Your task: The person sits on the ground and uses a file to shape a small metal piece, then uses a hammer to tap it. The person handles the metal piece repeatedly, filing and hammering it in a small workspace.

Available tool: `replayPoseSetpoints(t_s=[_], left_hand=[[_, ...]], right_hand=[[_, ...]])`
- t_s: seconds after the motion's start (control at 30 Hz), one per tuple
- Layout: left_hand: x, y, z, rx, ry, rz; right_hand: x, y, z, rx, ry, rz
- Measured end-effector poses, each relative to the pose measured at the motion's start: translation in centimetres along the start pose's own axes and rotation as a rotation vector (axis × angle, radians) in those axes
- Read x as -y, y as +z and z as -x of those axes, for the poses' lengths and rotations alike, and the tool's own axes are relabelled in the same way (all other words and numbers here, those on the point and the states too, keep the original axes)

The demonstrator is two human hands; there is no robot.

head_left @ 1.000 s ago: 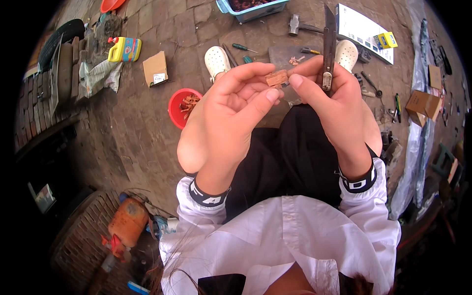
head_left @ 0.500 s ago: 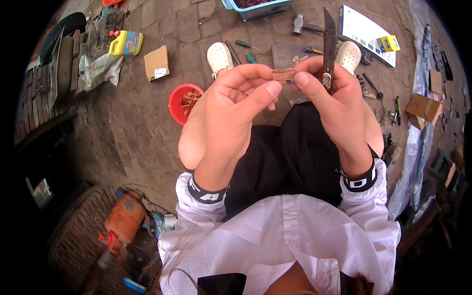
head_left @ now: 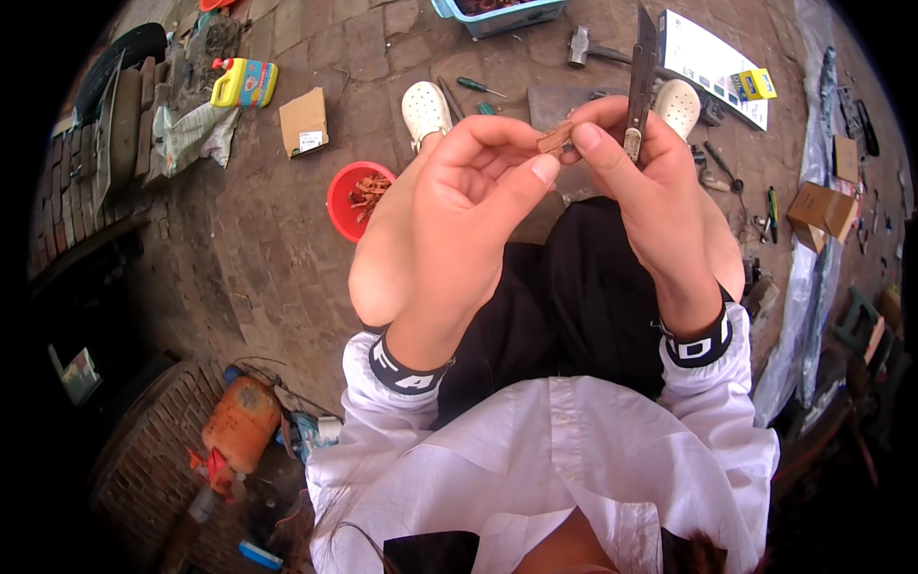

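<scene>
Between both hands, above my knees, is a small reddish copper-coloured piece (head_left: 553, 141) with a ridged surface. My left hand (head_left: 475, 182) pinches its near-left end between thumb and fingers. The thumb and forefinger of my right hand (head_left: 633, 167) grip its other end. A knife (head_left: 642, 72) with a long dark blade is also tucked in my right hand, its blade pointing up and away. Its short handle (head_left: 632, 143) lies between the fingers. Left of my knee a red bowl (head_left: 341, 212) holds several similar copper-coloured strips (head_left: 367, 194).
On the paved floor ahead lie a hammer (head_left: 579, 48), a green-handled screwdriver (head_left: 469, 84) and a dark flat plate (head_left: 555, 100). A blue basin (head_left: 507, 21) stands beyond. At right are a white box (head_left: 703, 57), a cardboard box (head_left: 820, 210) and scattered tools. A yellow jug (head_left: 228, 89) stands at left.
The copper-coloured piece has turned from level to slanted, its right end higher. My left hand has shifted slightly right, and the knife has risen a little with my right hand.
</scene>
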State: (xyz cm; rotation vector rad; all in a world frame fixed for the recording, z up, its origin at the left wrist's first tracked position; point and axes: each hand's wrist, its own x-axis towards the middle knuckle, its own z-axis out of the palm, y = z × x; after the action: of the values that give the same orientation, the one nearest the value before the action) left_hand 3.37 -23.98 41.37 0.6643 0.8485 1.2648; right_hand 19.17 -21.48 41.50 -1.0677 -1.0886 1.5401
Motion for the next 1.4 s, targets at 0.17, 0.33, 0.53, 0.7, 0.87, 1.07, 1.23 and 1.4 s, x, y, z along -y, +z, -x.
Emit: replayPoseSetpoints(t_s=[0.17, 0.33, 0.53, 0.7, 0.87, 1.07, 1.23, 1.4], left_hand=[[-0.5, -0.1, 0.0, 0.080, 0.033, -0.053], [-0.9, -0.4, 0.2, 0.126, -0.036, -0.105], [-0.9, -1.1, 0.0, 0.207, -0.125, 0.024], [-1.0, -0.9, -0.3, 0.192, -0.185, 0.243], [-1.2, -0.5, -0.6, -0.056, -0.047, 0.118], [-0.8, -0.3, -1.0, -0.248, 0.064, 0.006], [-0.7, -0.5, -1.2, -0.271, 0.100, -0.023], [-0.7, -0.3, -1.2, -0.282, 0.115, -0.024]], right_hand=[[-0.1, -0.4, -0.2, 0.001, -0.185, 0.160], [0.1, -0.5, -0.2, 0.038, -0.238, 0.111], [0.2, -0.5, -0.2, 0.068, -0.302, 0.156], [1.3, -0.4, 0.2, -0.017, -0.258, 0.228], [-0.1, -0.2, 0.0, -0.078, -0.346, 0.359], [-0.1, 0.5, 0.7, -0.023, -0.322, 0.730], [-0.4, 0.6, 0.6, -0.064, -0.373, 0.768], [-0.4, 0.5, 0.6, -0.069, -0.358, 0.765]])
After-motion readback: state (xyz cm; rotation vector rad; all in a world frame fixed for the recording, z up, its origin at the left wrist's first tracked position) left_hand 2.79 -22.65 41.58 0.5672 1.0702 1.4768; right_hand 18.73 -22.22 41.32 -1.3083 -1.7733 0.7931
